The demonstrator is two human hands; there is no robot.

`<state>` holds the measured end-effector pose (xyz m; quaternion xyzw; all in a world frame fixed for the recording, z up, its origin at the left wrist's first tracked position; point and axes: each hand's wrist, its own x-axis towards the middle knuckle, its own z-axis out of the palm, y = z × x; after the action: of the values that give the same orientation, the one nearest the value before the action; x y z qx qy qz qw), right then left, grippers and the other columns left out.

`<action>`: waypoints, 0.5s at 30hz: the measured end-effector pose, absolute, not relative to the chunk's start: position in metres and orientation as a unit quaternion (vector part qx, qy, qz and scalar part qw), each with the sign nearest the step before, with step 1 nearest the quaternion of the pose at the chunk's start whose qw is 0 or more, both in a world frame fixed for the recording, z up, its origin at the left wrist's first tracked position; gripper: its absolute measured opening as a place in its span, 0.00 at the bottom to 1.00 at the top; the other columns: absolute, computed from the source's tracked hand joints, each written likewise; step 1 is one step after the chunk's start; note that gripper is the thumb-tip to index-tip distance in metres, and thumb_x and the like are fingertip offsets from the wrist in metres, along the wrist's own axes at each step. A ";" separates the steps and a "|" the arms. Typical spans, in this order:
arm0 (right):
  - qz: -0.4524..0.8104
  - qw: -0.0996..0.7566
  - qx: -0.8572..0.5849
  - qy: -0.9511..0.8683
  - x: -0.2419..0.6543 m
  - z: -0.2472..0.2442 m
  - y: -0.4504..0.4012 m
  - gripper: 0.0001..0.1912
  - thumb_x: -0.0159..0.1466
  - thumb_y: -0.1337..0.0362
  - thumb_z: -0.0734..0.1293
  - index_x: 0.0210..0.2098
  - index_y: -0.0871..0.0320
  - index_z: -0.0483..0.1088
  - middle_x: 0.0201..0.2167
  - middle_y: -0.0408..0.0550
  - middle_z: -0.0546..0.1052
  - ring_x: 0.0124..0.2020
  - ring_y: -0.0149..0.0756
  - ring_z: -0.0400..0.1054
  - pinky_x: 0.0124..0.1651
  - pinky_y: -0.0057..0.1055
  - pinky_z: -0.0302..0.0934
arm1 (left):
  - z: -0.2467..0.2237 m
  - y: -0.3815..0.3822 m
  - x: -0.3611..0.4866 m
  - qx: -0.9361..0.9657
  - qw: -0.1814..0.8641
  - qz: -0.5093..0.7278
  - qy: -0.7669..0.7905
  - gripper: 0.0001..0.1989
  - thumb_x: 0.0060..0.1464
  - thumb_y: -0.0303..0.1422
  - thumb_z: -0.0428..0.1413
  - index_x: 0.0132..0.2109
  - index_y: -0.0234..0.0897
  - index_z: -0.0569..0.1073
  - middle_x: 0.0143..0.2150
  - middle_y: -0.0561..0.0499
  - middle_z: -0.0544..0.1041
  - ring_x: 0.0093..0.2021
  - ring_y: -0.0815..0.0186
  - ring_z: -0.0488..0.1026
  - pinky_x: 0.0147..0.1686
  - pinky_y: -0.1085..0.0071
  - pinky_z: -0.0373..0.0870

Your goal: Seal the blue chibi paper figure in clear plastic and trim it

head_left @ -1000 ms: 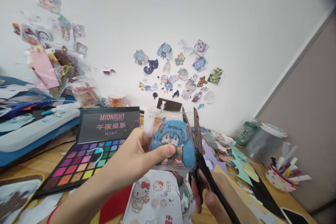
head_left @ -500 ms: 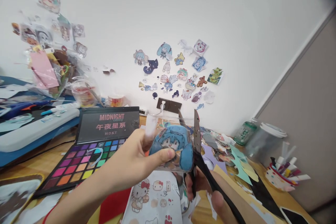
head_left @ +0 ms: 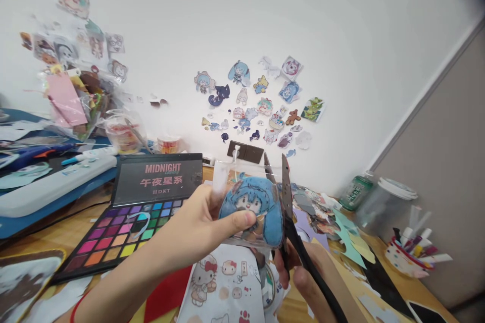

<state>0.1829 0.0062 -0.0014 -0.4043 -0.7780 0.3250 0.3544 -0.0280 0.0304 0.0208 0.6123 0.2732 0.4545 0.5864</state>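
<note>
Between thumb and fingers, my left hand (head_left: pixel 212 219) grips a paper doll cutout (head_left: pixel 253 204) of a blue-haired cartoon figure, covered in clear plastic film that reaches past its outline. My right hand (head_left: pixel 303 272) is wrapped around the black handles of a pair of scissors (head_left: pixel 290 212). The blades point up and stand apart at the right edge of the film, one behind it and one beside it. Below the cutout lies a white sheet (head_left: pixel 223 287) printed with cartoon cats and small pictures.
An open eyeshadow palette (head_left: pixel 121 232) stands at the left, with a white power strip (head_left: pixel 56 181) behind it. Paper scraps (head_left: pixel 348 237) cover the right side, near a pen cup (head_left: pixel 409 257), a green can (head_left: pixel 355 192) and a clear tub (head_left: pixel 386 207). Cutouts are stuck on the wall.
The cutout and the scissors have shifted slightly right, and the cutout faces me a little more squarely. Both hands keep their holds.
</note>
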 end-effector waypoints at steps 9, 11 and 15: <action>0.345 0.368 -0.420 -0.755 0.188 -0.020 0.011 0.30 0.55 0.35 0.58 0.18 0.57 0.59 0.14 0.38 0.58 0.16 0.26 0.52 0.19 0.27 0.43 | 0.021 0.032 -0.029 0.598 0.606 0.457 0.258 0.07 0.52 0.34 0.60 0.33 0.35 0.74 0.29 0.54 0.76 0.29 0.72 0.70 0.31 0.78 0.65; 0.355 0.364 -0.419 -0.752 0.187 -0.018 0.010 0.30 0.56 0.35 0.58 0.18 0.57 0.58 0.13 0.38 0.57 0.15 0.26 0.51 0.19 0.27 0.42 | 0.023 0.031 -0.030 0.601 0.604 0.457 0.256 0.07 0.52 0.34 0.59 0.32 0.34 0.74 0.29 0.54 0.76 0.29 0.71 0.70 0.30 0.78 0.65; 0.352 0.338 -0.414 -0.768 0.183 -0.008 0.007 0.32 0.55 0.33 0.54 0.23 0.57 0.62 0.17 0.42 0.63 0.19 0.29 0.56 0.21 0.27 0.50 | 0.025 0.030 -0.031 0.624 0.580 0.457 0.255 0.07 0.52 0.34 0.59 0.31 0.34 0.74 0.27 0.54 0.75 0.28 0.71 0.69 0.30 0.77 0.65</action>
<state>0.1831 0.0074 -0.0080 -0.4144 -0.7682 0.3517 0.3383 -0.0306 0.0301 0.0248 0.6245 0.2546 0.4572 0.5797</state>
